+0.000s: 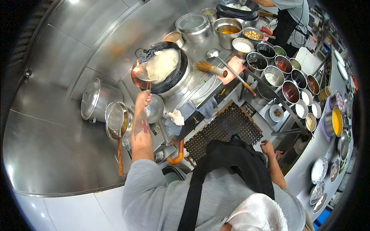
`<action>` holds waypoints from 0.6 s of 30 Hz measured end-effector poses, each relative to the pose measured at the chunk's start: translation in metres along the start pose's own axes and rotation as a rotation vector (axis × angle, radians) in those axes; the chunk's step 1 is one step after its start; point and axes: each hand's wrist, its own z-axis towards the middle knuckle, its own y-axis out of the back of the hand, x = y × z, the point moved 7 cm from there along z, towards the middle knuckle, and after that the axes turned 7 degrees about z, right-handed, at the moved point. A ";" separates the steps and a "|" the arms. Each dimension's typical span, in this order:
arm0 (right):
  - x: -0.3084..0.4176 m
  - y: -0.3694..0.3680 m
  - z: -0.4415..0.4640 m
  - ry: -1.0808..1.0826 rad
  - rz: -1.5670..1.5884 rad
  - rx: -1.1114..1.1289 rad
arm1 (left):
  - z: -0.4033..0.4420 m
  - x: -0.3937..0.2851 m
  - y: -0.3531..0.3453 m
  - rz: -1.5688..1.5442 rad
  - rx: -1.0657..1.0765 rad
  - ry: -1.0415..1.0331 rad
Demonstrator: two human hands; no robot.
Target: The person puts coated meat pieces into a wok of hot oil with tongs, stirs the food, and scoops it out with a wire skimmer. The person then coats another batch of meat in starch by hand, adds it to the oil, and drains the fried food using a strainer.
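My left hand (143, 98) is closed around the handle of what looks like a wire strainer (142, 72), its round head at the left side of a black wok (178, 73). White, cloudy contents or foam (163, 65) fill much of the wok. Orange flame (136, 68) shows at the wok's left edge, close to the strainer head. A perforated skimmer (154, 108) lies just right of my left wrist. Low at my right side hangs my right hand (267, 148), away from the counter, with its fingers curled; whether anything is in them is hidden.
At left stand a lidded pot (91, 101) and another strainer (115, 116) over a pot. A brush (211, 68) and a ladle (231, 69) lie on the stove's right. Several sauce containers (274, 76) line the rack. A co-worker (293, 19) stands beyond, beside another wok (238, 12).
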 end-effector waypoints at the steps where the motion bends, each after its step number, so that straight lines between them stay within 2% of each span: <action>1: -0.005 -0.002 0.000 -0.002 -0.002 -0.002 | -0.010 0.001 -0.022 -0.126 0.081 0.084; 3: -0.016 -0.005 -0.001 -0.003 -0.003 0.057 | -0.025 0.006 -0.063 -0.375 0.246 0.255; 4: -0.019 -0.004 -0.003 -0.006 -0.005 0.056 | -0.027 0.007 -0.072 -0.376 0.249 0.259; 6: -0.017 0.002 -0.007 0.030 -0.006 0.034 | -0.030 0.002 -0.078 -0.681 0.148 0.262; 11: -0.009 0.013 0.007 -0.001 0.021 0.050 | -0.061 -0.019 -0.050 -0.456 0.176 0.161; 13: -0.013 0.003 0.017 0.010 0.053 0.078 | -0.076 -0.035 -0.020 -0.228 -0.062 0.078; 14: -0.010 -0.001 0.024 0.055 0.008 0.043 | -0.070 -0.036 -0.008 -0.213 -0.129 0.095; 16: 0.006 -0.006 0.027 0.178 -0.017 0.040 | -0.075 -0.040 -0.002 -0.206 -0.163 0.068; 18: 0.010 -0.017 0.033 0.179 -0.016 0.064 | -0.079 -0.042 0.008 -0.178 -0.206 0.073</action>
